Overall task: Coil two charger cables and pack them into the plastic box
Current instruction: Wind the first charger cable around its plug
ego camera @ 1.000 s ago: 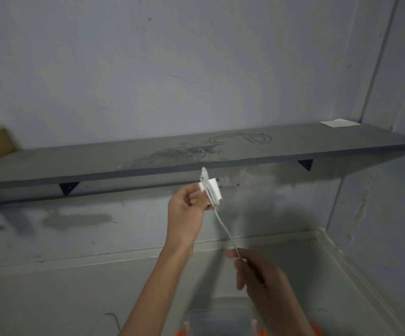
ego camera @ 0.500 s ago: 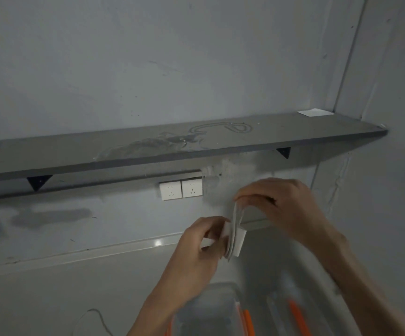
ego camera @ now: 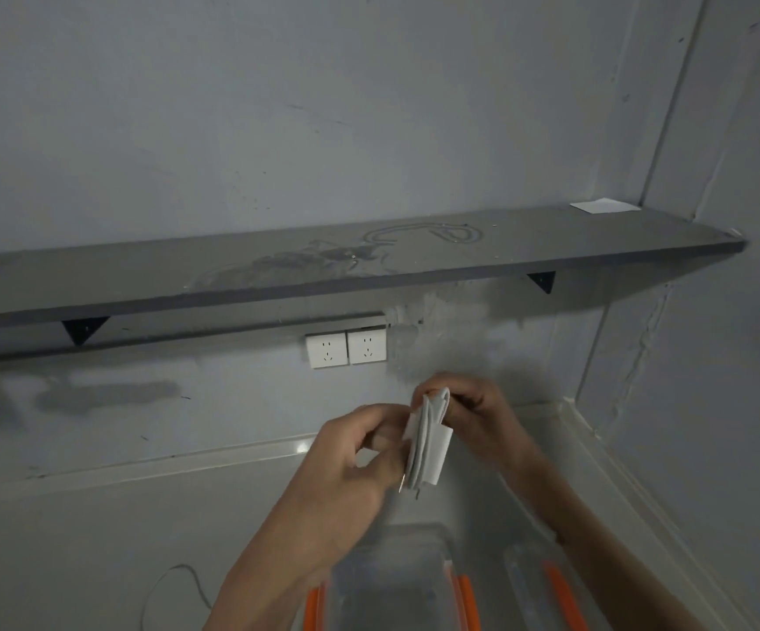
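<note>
My left hand (ego camera: 360, 453) grips a white charger block (ego camera: 430, 448) with its white cable wound round it in several loops. My right hand (ego camera: 474, 412) pinches the top of the cable loops just behind the block. Both hands are raised above a clear plastic box (ego camera: 392, 580) with orange clips at the bottom of the view. A second thin white cable (ego camera: 173, 580) curves over the floor at the lower left.
The box's clear lid (ego camera: 546, 589) with an orange clip lies to the right of the box. A grey shelf (ego camera: 323, 271) runs along the wall, with two white wall sockets (ego camera: 346, 349) below it. A white paper (ego camera: 603, 205) lies at the shelf's right end.
The loose cable that ran down to my right hand is now wound round the charger. Both hands came together and lowered toward the box.
</note>
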{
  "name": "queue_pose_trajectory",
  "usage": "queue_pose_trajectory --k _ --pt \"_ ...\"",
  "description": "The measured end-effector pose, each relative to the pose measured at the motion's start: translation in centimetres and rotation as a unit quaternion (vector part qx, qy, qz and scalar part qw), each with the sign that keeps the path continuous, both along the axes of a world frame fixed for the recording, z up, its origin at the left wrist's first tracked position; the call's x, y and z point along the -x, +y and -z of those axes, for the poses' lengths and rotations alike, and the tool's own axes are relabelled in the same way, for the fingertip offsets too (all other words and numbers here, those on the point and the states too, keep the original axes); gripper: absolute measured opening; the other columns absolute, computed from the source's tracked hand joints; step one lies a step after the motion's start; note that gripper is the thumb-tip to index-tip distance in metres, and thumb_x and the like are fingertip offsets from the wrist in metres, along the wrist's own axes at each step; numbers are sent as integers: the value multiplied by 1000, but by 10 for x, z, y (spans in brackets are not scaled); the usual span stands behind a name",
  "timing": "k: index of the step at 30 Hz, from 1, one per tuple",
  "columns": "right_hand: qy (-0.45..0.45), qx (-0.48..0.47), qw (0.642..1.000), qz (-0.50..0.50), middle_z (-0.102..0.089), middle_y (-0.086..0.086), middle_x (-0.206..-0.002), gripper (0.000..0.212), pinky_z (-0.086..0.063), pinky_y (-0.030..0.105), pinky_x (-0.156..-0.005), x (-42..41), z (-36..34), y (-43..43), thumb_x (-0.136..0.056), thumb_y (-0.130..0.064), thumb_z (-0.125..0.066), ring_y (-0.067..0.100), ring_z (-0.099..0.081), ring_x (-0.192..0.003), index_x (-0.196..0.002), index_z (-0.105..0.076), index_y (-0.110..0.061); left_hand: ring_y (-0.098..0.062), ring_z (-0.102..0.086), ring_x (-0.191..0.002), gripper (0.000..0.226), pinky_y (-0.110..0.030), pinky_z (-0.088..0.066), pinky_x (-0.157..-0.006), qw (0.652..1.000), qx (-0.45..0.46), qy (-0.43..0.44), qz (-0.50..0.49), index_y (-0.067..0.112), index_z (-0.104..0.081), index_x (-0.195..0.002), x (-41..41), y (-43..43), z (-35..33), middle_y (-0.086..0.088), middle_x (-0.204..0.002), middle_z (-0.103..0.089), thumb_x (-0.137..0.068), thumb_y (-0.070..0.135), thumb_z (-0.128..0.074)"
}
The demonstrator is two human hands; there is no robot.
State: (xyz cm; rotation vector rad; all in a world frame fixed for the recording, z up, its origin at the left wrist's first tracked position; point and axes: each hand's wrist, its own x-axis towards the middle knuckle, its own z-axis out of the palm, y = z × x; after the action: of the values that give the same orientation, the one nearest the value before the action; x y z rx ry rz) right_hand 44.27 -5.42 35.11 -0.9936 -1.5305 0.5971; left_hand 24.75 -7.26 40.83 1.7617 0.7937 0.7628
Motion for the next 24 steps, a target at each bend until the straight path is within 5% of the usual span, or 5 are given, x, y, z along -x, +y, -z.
queue_pose_trajectory --k 3,6,13,19,24 --pt "35 43 996 65 -47 5 -55 29 -37 18 -50 17 18 -4 -98 -23 -51 10 -42 -51 -70 -58 -16 -25 -73 -91 23 -38 -59 -88 988 134 -73 -10 8 -73 -104 -7 10 6 -15 -96 -77 -94 1 -53" --pt "23 88 990 108 -48 -5 -51 41 -32 17 -47 31 34 -16 -101 -8 -42 5 -38 -46 -71 -58 -31 -30 -74 -91 23 -41 -58 -91 960 234 -145 -52 -3 -71 -101 -18 26 17 -20 -97 -76 -91 -8 -50" --pt "6 212 969 127 -63 5 -64 30 -39 20 -35 57 43 -57 -99 -19 -46 11 -49 -35 -120 -60 -35 -17 -68 -78 26 -31 -54 -85 943 206 -177 -192 -2 -69 -103 -39 59 40 -8 -85 -73 -91 -9 -46" --pt "-297 147 924 193 -69 -7 -83 19 -47 30 -73 43 9 -79 -96 -26 -45 9 -62 -75 -108 -60 -28 -31 -68 -101 25 -46 -56 -94 967 155 -112 -167 9 -66 -107 -44 51 62 -12 -103 -72 -93 -2 -48" --pt "-324 29 909 262 -67 -13 -90 12 -44 20 -71 33 -23 -89 -94 -22 -55 5 -57 -82 -99 -64 -29 -31 -72 -89 24 -42 -62 -78 974 144 -140 -110 2 -60 -111 -45 33 65 -16 -104 -68 -95 -9 -46"
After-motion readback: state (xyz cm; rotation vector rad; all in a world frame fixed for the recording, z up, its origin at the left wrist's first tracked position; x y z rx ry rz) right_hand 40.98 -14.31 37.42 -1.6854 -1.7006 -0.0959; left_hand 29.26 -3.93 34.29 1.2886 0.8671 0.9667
